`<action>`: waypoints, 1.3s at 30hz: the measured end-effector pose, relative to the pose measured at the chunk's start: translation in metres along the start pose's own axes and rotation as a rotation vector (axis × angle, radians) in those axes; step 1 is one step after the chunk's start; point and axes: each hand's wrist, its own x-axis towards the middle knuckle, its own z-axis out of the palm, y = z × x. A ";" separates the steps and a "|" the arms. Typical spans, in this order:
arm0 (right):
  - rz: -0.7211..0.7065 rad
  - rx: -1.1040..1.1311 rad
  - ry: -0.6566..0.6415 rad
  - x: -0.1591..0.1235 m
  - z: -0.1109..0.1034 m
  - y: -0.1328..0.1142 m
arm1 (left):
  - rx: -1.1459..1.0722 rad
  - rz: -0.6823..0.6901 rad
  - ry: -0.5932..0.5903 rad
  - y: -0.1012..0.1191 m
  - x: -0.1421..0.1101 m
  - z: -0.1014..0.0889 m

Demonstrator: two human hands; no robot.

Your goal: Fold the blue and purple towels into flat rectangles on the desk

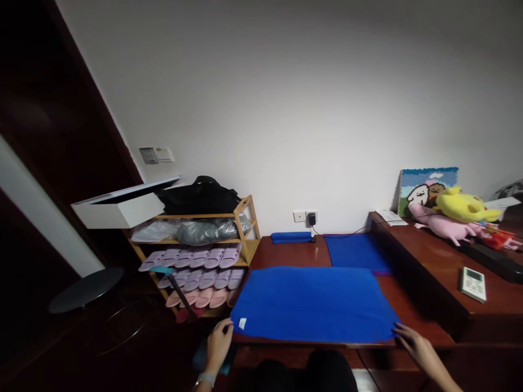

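Note:
A blue towel lies spread flat on the dark wooden table. My left hand pinches its near left corner, beside a small white label. Over at the near right corner, my right hand grips the towel's edge with curled fingers. Behind it, a second blue towel lies flat, and a folded blue towel rests against the wall.
A wooden shoe rack with several pink and lilac slippers stands left, with a black bag and a white box on top. A raised wooden ledge at right carries plush toys, a picture and a white remote. A charger is plugged into the wall.

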 end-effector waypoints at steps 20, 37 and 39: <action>-0.056 -0.292 -0.079 0.050 0.006 0.000 | 0.358 0.473 -0.073 -0.031 0.027 0.004; 0.258 -0.644 -0.257 0.148 0.110 0.025 | 0.724 0.350 -0.362 -0.014 0.137 0.149; 0.312 -0.651 -0.249 0.146 0.109 0.021 | 0.725 0.345 -0.363 -0.012 0.135 0.150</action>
